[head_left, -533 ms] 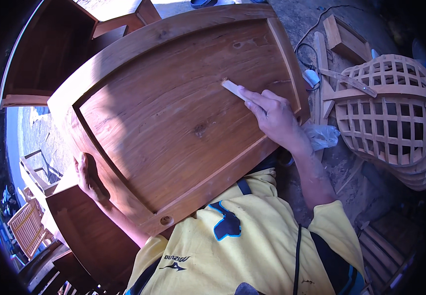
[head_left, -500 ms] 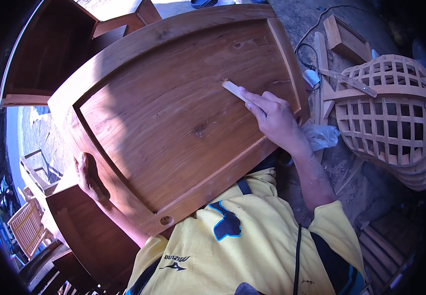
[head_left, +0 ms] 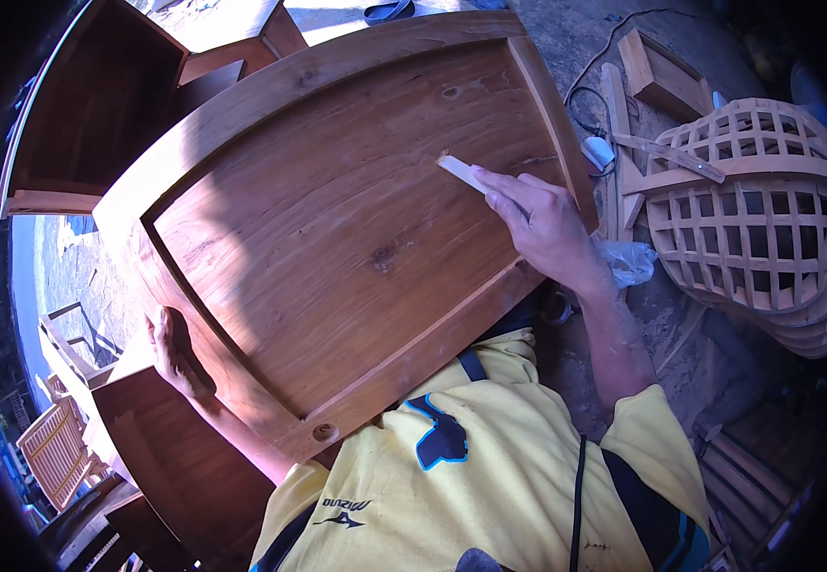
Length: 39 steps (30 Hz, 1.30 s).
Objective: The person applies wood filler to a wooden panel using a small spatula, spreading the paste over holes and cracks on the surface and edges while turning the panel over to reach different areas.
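A framed wooden door panel with a curved upper rail lies tilted before me, its near edge against my yellow shirt. My left hand grips its left edge; part of that hand is hidden by the frame. In my right hand is a pale, flat, narrow scraper, pinched between thumb and fingers. Its tip meets the panel's recessed face in the upper right part, where a small brownish dab shows. A dark knot marks the wood below.
Dark wooden cabinets stand at far left, with another brown wooden piece below my left arm. On the right are a curved wooden lattice, a small wooden box, a cable and a clear plastic bag.
The scraper tip has shifted slightly to the right along the panel, my right hand moving with it. My left hand keeps its place on the edge.
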Available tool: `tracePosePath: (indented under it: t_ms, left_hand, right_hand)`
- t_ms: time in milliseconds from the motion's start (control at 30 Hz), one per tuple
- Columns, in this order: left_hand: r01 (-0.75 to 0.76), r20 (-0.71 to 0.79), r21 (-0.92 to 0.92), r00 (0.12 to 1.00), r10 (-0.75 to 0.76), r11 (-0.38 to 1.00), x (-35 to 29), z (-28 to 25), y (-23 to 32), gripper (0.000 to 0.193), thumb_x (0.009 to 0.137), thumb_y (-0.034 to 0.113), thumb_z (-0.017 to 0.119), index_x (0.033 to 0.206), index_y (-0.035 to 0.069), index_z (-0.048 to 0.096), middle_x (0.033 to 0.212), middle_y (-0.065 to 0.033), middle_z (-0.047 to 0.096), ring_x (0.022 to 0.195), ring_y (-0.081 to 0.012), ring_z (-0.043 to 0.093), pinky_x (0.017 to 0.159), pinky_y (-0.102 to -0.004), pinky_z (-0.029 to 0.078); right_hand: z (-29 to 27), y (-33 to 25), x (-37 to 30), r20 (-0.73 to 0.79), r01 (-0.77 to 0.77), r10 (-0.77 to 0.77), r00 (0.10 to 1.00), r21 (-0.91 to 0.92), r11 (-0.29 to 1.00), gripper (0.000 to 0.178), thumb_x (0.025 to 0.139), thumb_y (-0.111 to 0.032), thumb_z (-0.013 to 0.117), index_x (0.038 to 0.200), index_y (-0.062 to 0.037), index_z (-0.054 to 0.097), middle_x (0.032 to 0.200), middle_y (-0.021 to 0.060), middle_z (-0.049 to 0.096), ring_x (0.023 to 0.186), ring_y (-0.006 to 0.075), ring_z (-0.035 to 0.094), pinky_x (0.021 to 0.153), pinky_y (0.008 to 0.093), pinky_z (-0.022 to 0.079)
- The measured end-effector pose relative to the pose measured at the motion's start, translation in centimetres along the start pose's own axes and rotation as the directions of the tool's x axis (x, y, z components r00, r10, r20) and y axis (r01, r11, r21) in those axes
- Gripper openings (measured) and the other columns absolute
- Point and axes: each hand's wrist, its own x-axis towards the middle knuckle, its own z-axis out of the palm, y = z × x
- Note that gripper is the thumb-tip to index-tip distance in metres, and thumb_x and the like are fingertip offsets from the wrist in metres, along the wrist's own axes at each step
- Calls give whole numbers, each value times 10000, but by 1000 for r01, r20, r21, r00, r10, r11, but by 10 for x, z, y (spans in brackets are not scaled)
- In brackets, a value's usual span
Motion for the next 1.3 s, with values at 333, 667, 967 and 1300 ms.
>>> tracePosePath:
  t_ms: [333, 667, 967, 1300]
  left_hand:
    - [63, 3, 9, 998, -63, 998, 0, 2, 8, 638, 1083, 419, 376, 1402, -103, 559, 1423, -237, 600, 1440, -351, 470, 1268, -516, 253]
    - [17, 12, 86, 1000, -18, 996, 0, 0, 6, 655, 1075, 440, 371, 1386, -95, 582, 1390, -218, 634, 1459, -346, 445, 1285, -512, 187]
    - [333, -110, -316, 917, -383, 888, -27, -8, -15, 574, 1088, 355, 374, 1381, -87, 593, 1395, -203, 635, 1476, -343, 418, 1269, -505, 247]
    - [111, -17, -51, 994, -112, 993, -12, -4, -4, 565, 1104, 354, 365, 1405, -78, 568, 1463, -218, 560, 1460, -359, 438, 1240, -517, 312]
  right_hand:
    - [12, 5, 9, 87, -237, 221, 971, 300, 924, 361, 1077, -173, 551, 1430, -134, 615, 765, 69, 640, 554, 126, 587, 535, 311, 504]
    - [-16, -14, 9, 78, 28, -7, 997, -270, 962, 469, 992, -130, 659, 1448, -224, 608, 787, 126, 569, 704, 285, 642, 681, 433, 543]
    - [-26, -27, 15, 226, 33, 45, 973, -333, 942, 351, 1040, -215, 575, 1383, -177, 638, 876, 176, 642, 812, 378, 706, 760, 500, 583]
    - [-23, -12, 10, 108, -29, 57, 992, -250, 968, 371, 994, -150, 655, 1361, -198, 675, 842, 152, 619, 769, 339, 656, 708, 457, 529]
